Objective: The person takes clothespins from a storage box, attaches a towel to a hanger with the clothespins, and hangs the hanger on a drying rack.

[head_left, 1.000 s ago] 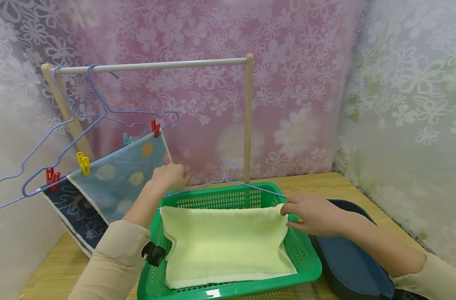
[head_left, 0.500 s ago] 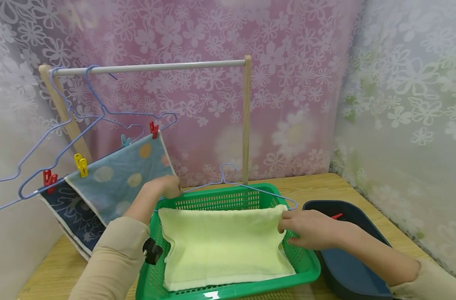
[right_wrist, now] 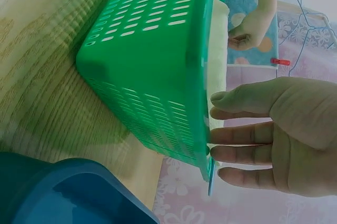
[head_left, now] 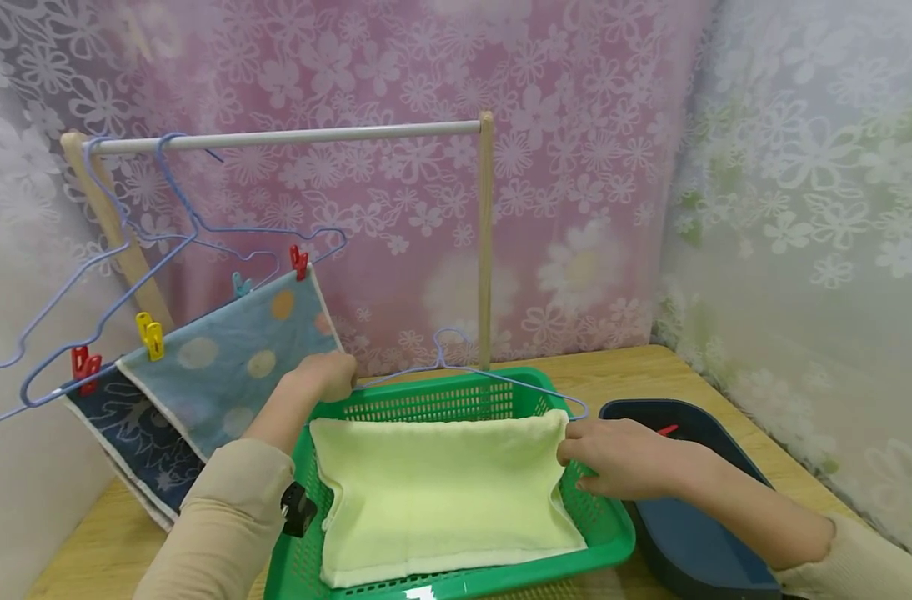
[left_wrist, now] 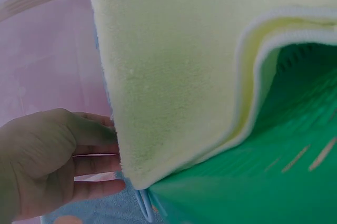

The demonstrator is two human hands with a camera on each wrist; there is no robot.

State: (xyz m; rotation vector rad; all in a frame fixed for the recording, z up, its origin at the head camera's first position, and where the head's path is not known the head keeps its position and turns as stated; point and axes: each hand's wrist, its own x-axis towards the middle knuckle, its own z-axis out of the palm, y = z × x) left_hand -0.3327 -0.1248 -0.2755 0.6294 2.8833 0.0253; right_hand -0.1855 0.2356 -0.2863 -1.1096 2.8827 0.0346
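A pale yellow towel [head_left: 441,475] lies in the green basket [head_left: 553,562], its top edge level with a blue wire hanger [head_left: 501,377]. The hanger's lower bar is hidden by the towel. My left hand [head_left: 328,377] is at the towel's top left corner; in the left wrist view its nearly straight fingers [left_wrist: 97,165] reach the towel's edge. At the top right corner is my right hand [head_left: 613,454]. In the right wrist view its fingers [right_wrist: 245,154] are extended, tips right at the towel and basket rim.
Behind stands a rack with a metal rail [head_left: 291,136], two hangers on its left end. Cloths, one with blue polka dots [head_left: 231,350], hang there by red, yellow and teal clothespins. A dark blue bin [head_left: 704,533] with something red inside stands right of the basket.
My left hand has moved down from beside the polka-dot cloth to the towel's corner. The right hand has dropped slightly, uncovering the hanger's right end. The view has shifted slightly.
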